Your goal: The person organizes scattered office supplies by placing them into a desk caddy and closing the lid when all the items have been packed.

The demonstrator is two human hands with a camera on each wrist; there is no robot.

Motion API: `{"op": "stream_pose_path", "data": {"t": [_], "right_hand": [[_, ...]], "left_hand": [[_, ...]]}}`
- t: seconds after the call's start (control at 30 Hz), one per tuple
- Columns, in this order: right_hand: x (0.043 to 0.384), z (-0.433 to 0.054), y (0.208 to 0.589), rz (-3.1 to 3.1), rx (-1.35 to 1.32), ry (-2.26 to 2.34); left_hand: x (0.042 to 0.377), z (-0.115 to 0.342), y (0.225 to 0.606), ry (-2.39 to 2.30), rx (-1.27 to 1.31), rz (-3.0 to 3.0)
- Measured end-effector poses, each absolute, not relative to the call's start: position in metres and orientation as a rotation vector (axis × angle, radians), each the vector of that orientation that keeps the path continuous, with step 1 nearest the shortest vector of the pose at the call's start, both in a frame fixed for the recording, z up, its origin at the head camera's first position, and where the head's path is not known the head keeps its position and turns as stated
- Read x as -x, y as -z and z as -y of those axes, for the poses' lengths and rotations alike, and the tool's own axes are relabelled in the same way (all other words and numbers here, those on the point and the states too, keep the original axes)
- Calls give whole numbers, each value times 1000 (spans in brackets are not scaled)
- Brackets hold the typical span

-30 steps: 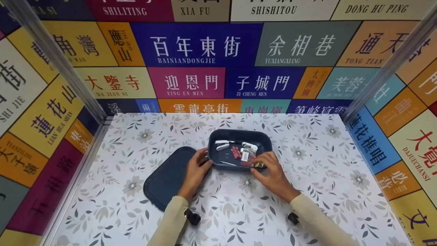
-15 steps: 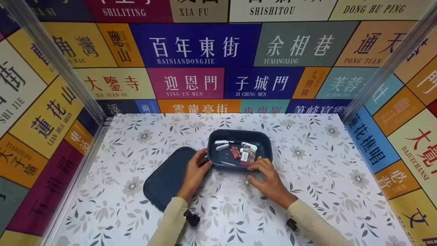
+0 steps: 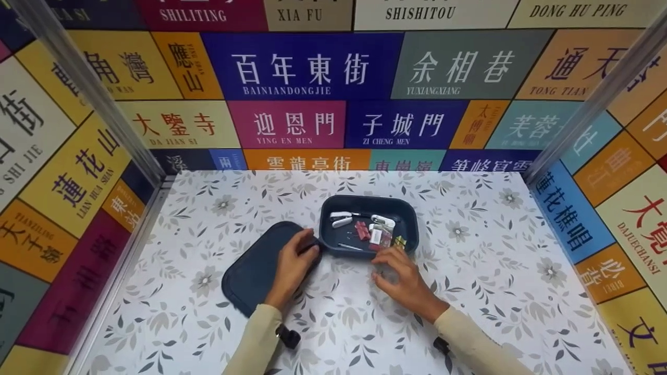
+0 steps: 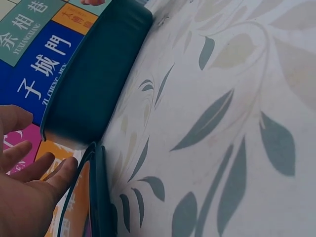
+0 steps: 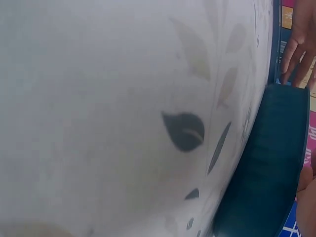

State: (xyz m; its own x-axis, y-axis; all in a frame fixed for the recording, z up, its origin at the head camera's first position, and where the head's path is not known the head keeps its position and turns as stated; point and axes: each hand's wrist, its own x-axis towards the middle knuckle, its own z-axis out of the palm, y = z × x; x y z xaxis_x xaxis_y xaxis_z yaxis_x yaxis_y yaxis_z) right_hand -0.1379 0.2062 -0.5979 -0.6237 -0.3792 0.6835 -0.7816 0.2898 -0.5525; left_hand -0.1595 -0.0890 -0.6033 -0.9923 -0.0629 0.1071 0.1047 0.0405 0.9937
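Note:
A dark blue rectangular box (image 3: 409,211), uncovered, holds several small things. Over the right end of a matching lid (image 3: 255,271) is my left hand (image 3: 294,263), its fingers loosely bent, just off the box's left end. In the left wrist view those fingers (image 4: 64,175) are spread beside the upper edge of the lid (image 4: 101,192). My right hand (image 3: 406,281) is at the box's front rim, fingers loosely curved and nothing seen between thumb and fingertips. Nearest to it inside lie a yellow wrapped piece (image 3: 399,242) and a white-and-red packet (image 3: 377,237).
Also in the box are a white stapler-like item (image 3: 341,219), a pink-red piece (image 3: 362,230) and a white item (image 3: 383,221) at the back. Flowered paper covers the table (image 3: 469,250). Walls with coloured signs (image 3: 299,65) enclose the back and sides.
My right hand has drawn back from inside the box to its front rim, uncovering the yellow wrapped piece. My left hand has come off the box's left end, over the lid.

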Motion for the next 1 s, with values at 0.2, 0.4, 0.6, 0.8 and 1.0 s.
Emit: {"op": "stream_pose_path", "data": {"t": [0.2,0.4,0.6,0.8,1.0], "right_hand": [[129,-197,598,2145,-1018,-1349],[122,-191,601,2233,-1054,-1387],[117,-184,602,2338,-1027,-1390],[113,-174,605,2444,-978,-1416],[113,-165,606,2476,-959,-1405]], "left_hand": [[155,93,601,2055,58,2190],[144,100,593,1986,37,2257],[132,115,586,1960,22,2246],[120,132,586,1914,45,2232],[109,149,584,1754,38,2288]]}}
